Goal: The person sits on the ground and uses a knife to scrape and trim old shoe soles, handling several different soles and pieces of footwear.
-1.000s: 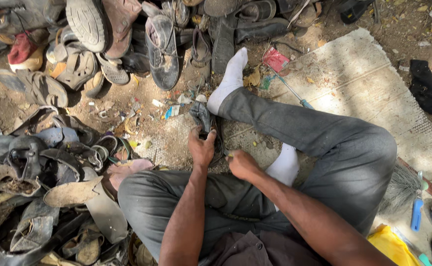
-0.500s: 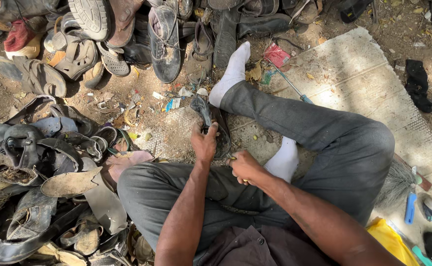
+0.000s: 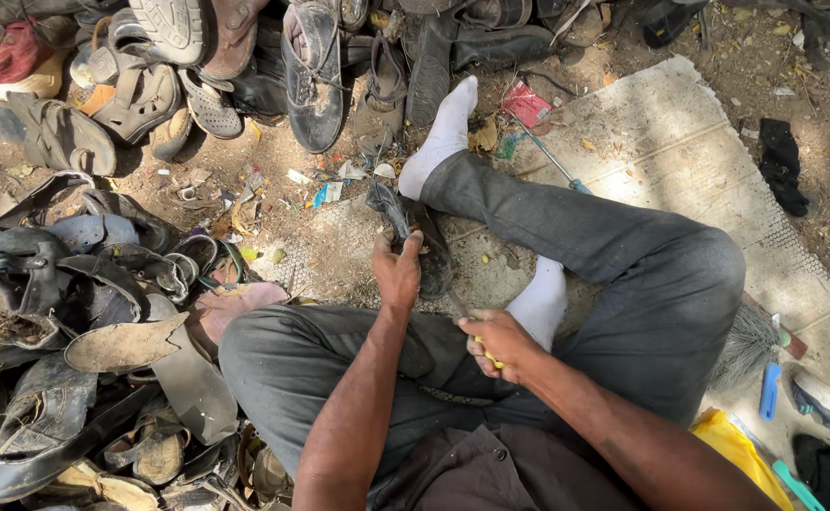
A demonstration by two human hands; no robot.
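I see the dark shoe (image 3: 413,227) on the ground at centre, between the legs — my left hand (image 3: 398,270) clamps its heel, while at four o'clock my right hand (image 3: 498,343) fists a yellow-handled tool (image 3: 487,353) — worn shoes (image 3: 103,284) heaped at nine.

Bright daylight falls dappled through shade onto the ground, leaving sunny patches on the pale mat (image 3: 680,142) near its top right edge and softer shadow over the heap of old shoes (image 3: 103,284) at the left, with sharp focus mid-frame and slight stretching toward the corners.
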